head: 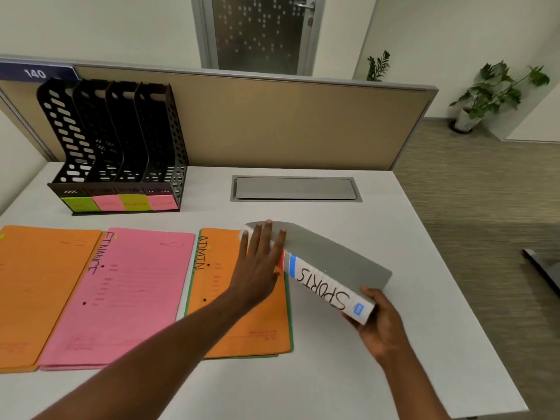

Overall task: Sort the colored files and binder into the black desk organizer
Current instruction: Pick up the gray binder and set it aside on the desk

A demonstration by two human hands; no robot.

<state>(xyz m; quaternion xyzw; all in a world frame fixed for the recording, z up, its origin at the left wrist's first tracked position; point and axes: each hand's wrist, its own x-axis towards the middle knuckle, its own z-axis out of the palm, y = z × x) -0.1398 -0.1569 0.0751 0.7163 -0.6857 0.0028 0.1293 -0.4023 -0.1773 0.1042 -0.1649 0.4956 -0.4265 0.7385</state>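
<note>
Bench [378, 213]: white, carries everything; tan partition along the back edge.

Files: three lie flat in a row along the near left. Orange file [39, 292] is far left. Pink file [127, 298], lettered FINANCE, overlaps its right edge. ADMIN file [242, 328] is orange, just beside the pink one, with a green edge showing beneath it.

Black desk organizer [121, 140]: back left, against the partition, four upright slots. No file or binder stands in it. Sorting judged barely begun.

Binder [327, 259]: grey, spine lettered SPORTS, tipped up with the spine toward the camera. Its far end sits over the right edge of the ADMIN file. Cannot tell whether its lower edge rests on the bench.

Right hand [378, 325]: fingers and thumb wrapped round the near end of the spine, gripping it.

Left hand [260, 268]: fingers straight, laid flat against the far end of the binder, steadying rather than grasping.

Slot labels [121, 204]: green, pink, yellow-green and pink notes along the organizer's base. Writing too blurred to read.

Step in hand, as judged: picking up the binder, first item to go.

Next move calls for raising it clear of the ADMIN file, standing it upright and carrying it left and back across the files to the slot marked for it. The labels need a closer look first. The binder is thick, so it should enter square to the dividers.
</note>
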